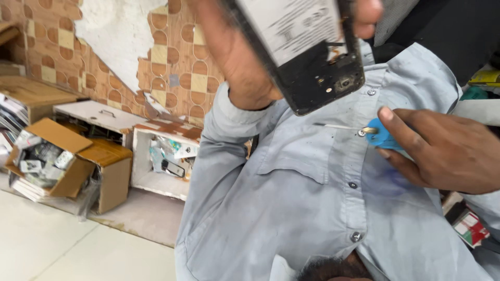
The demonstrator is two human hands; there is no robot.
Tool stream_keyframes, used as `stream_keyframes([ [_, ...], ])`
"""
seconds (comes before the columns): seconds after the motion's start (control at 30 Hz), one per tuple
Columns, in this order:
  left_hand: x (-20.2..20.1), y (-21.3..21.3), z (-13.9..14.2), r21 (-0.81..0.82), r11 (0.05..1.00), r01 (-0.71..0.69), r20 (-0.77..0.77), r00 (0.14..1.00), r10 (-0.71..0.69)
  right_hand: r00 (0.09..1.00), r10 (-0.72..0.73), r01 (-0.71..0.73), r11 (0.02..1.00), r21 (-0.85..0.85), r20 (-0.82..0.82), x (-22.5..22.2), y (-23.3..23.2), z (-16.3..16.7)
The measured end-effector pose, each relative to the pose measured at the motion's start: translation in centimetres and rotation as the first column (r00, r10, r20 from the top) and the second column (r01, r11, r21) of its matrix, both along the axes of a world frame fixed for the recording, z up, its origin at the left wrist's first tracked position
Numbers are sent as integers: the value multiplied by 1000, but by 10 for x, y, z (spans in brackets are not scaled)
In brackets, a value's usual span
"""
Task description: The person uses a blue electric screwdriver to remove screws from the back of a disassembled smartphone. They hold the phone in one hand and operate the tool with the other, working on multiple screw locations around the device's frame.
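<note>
I see grey shirt filling frame. Cardboard boxes sit by patterned wall. My left hand grips opened phone up top, back exposed. My right hand pinches blue-handled screwdriver, tip pointing left under phone.

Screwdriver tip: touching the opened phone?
Apart. The head view shows grey shirt fabric between the screwdriver tip and the opened phone held above by the left hand.

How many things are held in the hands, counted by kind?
Opened phone, in the left hand: 1
Blue-handled screwdriver, in the right hand: 1
Total: 2
</note>
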State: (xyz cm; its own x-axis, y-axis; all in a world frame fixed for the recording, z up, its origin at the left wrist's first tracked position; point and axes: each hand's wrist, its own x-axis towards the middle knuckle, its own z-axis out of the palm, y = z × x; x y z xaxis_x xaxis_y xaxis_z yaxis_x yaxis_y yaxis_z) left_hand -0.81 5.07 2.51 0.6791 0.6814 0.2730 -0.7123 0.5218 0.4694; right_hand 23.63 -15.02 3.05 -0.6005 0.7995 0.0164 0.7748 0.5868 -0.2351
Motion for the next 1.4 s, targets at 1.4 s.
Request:
stream_keyframes([
  [1.4,52,-58,-91,-530,722,444,-69,826,-559,952,172,-125,973,-191,252,-37,9,17],
])
